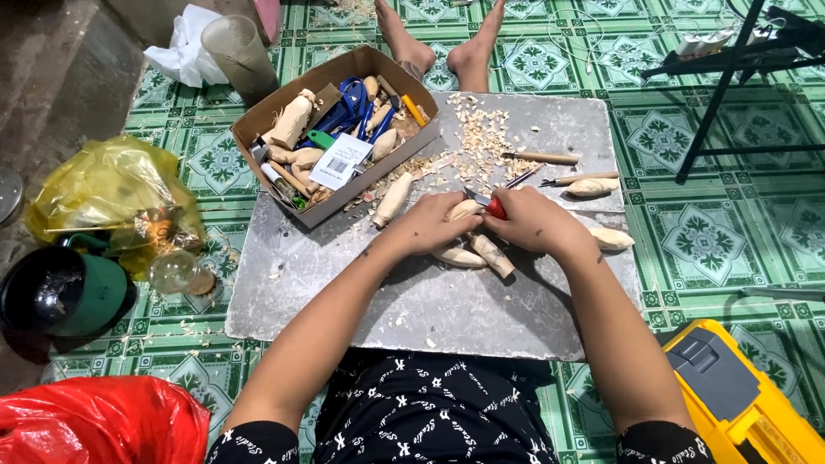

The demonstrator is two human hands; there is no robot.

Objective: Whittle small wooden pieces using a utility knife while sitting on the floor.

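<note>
My left hand (427, 225) grips a pale carved wooden piece (465, 209) over a grey board (412, 301). Right beside it, my right hand (534, 223) is closed around a red-handled carving knife (496, 207), its blade against the wood. Two more wooden pieces (481, 255) lie on the board just below my hands. Other carved blanks rest at the left (393, 199) and at the right (611, 239). Wood shavings (483, 137) are scattered across the board's far part.
A cardboard box (339, 129) of wooden pieces and tools stands at the board's far left. Carving tools (541, 158) lie at the far right. Yellow bag (112, 193), dark green cup (60, 292), red bag (99, 421), yellow case (739, 395), another person's bare feet (438, 43).
</note>
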